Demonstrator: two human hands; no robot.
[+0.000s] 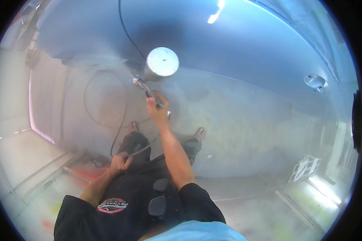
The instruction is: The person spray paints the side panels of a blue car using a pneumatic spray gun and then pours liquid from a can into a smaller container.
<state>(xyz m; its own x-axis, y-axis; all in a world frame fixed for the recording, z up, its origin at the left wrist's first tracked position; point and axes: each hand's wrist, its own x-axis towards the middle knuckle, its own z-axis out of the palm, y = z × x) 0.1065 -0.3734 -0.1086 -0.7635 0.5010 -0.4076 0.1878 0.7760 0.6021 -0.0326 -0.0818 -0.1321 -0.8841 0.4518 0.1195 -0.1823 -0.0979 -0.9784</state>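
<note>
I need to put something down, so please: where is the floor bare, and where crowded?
The widest bare-looking floor lies between the right foot and the white rack, beside the blue panel. It is crowded left of the left foot, where the hose loops, and at the right hand with its spray gun.

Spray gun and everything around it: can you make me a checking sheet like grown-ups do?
Surface: pale floor, blotchy, seen through haze.
Job's things: spray gun with a round, pale-lidded cup; big shiny bluish car panel with a handle.
Clutter: white frame-like object at the right, too blurred to name.
Hands: right hand grips the spray gun; left hand holds the hose.
Cables: hose loops on the floor at left.
Surroundings: bright lamp, lower right.
</note>
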